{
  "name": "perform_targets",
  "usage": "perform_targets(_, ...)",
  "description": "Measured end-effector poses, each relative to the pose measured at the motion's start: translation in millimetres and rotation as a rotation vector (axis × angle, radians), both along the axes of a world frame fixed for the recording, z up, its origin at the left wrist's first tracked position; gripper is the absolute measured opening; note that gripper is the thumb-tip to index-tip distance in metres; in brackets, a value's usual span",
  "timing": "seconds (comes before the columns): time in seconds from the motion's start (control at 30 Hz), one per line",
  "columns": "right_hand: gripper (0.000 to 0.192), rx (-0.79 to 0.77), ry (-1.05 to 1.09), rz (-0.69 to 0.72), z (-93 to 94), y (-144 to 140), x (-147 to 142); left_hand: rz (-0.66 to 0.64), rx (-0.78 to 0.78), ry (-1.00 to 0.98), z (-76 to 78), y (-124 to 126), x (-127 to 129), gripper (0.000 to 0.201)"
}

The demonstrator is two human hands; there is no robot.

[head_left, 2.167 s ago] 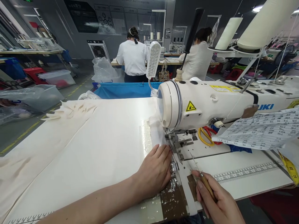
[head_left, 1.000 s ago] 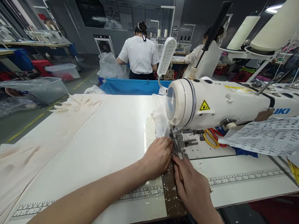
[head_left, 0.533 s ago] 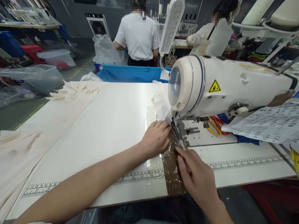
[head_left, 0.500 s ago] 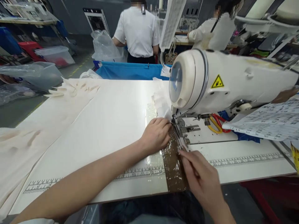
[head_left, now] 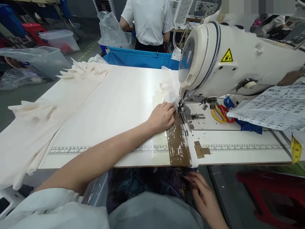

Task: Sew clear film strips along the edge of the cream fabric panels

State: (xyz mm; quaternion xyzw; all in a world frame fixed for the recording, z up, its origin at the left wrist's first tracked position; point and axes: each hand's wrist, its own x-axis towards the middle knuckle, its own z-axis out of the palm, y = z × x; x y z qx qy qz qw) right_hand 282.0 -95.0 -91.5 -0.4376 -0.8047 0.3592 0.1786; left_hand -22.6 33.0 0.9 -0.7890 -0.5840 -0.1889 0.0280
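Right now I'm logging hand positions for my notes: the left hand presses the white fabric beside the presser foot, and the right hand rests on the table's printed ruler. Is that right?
Not quite. The left hand does press the white fabric beside the presser foot, but the right hand is not on the printed ruler; the head view shows it below the table's front edge, over the lap.

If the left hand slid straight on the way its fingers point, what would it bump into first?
Likely the white fabric bunched just ahead of the left hand, then the presser foot under the sewing machine; depth is unclear.

Scissors [head_left: 220,113] behind sewing m/c [head_left: 238,60] foot, R.
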Motion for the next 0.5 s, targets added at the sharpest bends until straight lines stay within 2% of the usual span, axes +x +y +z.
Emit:
perform_targets(0.13, 0.045, 0.030, -0.001, 0.014, -19.1, 17.1, -24.4, 0.001, 0.036, 0.020, -0.6, -1.1, 1.5, 0.038)
perform_targets(0.23, 0.045, 0.006, 0.011, 0.097, -25.9, 21.4, -36.1, 0.012, 0.047, 0.037, 1.2, -4.2, 2.3, 0.036)
perform_targets(0.33, 0.042, -0.042, 0.009, 0.206, -31.8, 5.0, -42.6, 0.013, 0.025, 0.058, 5.7, -11.7, 2.9, 0.036)
perform_targets(0.5, 0.036, -0.135, 0.015, 0.395, -38.0, -43.6, -40.3, 0.010, -0.026, 0.074, 8.9, -20.1, 3.0, 0.036)
